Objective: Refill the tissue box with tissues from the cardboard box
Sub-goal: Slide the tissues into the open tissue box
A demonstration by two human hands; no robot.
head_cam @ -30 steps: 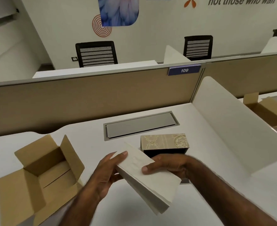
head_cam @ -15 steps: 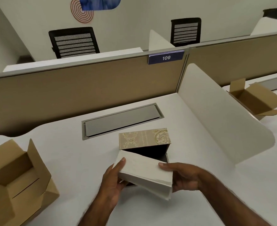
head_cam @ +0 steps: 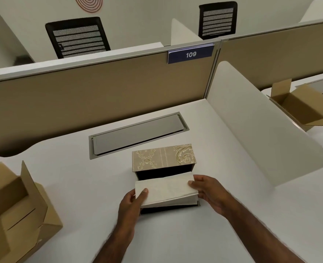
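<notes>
A beige patterned tissue box stands in the middle of the white desk with its dark inside open toward me. A thick stack of white tissues lies level across that opening, partly inside it. My left hand grips the stack's left end, thumb on top. My right hand holds its right end. The open brown cardboard box sits at the desk's left edge, partly cut off by the frame; I see no tissues in it.
A grey cable hatch is set into the desk behind the tissue box. A white curved divider rises at the right, with another open cardboard box beyond it. A tan partition closes the back.
Both hands carried the tissue stack forward from in front of the tissue box and levelled it over the box's opening. The view tilted down and to the right.
</notes>
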